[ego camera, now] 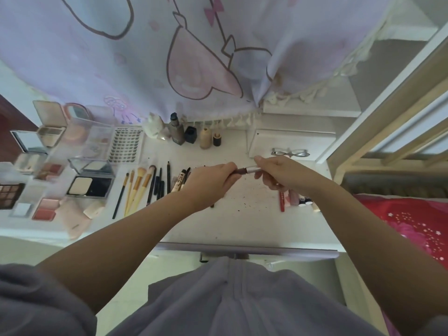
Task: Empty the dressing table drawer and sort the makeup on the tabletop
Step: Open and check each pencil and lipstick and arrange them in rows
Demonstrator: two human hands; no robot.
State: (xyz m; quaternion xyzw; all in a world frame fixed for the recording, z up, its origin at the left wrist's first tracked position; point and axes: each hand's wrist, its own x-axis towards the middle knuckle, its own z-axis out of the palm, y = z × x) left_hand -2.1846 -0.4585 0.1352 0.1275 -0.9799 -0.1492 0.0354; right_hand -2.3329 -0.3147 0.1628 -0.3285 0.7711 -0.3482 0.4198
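Observation:
Above the middle of the white tabletop [242, 221], both hands hold one slim makeup pencil [244, 170] with a dark maroon body and a silver end. My left hand [213, 178] grips the maroon part. My right hand [278, 172] pinches the silver end. Brushes [138, 187] and dark pencils [160, 185] lie in a row left of my hands. Open compacts and palettes [89, 185] cover the left side. A red pencil and small tubes [291, 198] lie partly hidden under my right wrist.
Small bottles [191, 134] stand along the back under a fringed curtain [169, 57]. A white box [291, 141] with an eyelash curler [289, 152] on it sits at the back right. A lash card [126, 146] lies back left. Dark crumbs speckle the tabletop. A red bedspread [412, 221] lies right.

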